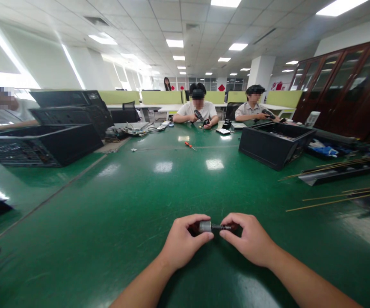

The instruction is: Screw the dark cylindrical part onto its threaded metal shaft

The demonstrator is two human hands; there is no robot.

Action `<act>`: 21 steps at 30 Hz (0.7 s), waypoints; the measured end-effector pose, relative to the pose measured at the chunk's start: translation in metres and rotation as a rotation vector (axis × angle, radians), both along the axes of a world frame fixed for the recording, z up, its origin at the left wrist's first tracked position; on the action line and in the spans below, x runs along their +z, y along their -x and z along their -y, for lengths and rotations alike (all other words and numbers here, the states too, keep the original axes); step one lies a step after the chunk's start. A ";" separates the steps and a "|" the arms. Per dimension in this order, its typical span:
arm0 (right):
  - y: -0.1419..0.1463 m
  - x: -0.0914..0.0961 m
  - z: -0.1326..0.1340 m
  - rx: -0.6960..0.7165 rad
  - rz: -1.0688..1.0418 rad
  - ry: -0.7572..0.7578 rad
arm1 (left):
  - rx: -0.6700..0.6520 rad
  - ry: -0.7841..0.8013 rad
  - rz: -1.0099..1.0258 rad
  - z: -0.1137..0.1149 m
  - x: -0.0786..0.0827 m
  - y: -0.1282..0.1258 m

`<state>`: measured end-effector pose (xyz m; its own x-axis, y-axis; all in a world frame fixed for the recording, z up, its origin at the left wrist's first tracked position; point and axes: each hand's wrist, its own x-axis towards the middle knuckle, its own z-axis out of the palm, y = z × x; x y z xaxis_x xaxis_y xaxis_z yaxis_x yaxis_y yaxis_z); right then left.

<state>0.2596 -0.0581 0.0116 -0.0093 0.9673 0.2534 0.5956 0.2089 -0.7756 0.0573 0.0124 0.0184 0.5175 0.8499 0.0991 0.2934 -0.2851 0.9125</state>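
In the head view, a short grey metal cylinder with a thin dark shaft is held level, just above or on the green tabletop; I cannot tell which. My left hand is closed round the cylinder, thumb and fingers on its sides. The far end of the shaft, which looks ridged, is pinched between the thumb and fingers of my right hand. Cylinder and shaft are in line with each other, and the exact kind of part is too small to make out.
An orange-handled screwdriver lies on the green table. Black computer cases stand at left and right. Thin brass-coloured rods stick out from the right. Two people across the table hold power drills; another person sits at left.
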 end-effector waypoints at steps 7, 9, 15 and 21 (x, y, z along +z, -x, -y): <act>0.001 0.001 0.001 0.000 0.003 -0.001 | -0.001 0.023 0.019 -0.001 -0.001 0.000; 0.001 0.001 0.001 0.001 0.006 -0.006 | 0.000 0.024 0.020 -0.001 -0.001 0.001; 0.000 0.000 -0.001 -0.012 -0.008 -0.010 | 0.006 0.052 0.047 -0.003 -0.004 0.001; -0.001 -0.001 0.000 -0.011 -0.016 -0.010 | 0.018 0.063 0.059 -0.004 -0.005 0.000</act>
<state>0.2606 -0.0581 0.0107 0.0056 0.9648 0.2629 0.5857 0.2099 -0.7829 0.0569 0.0169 0.0133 0.4973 0.8643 0.0748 0.2429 -0.2215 0.9444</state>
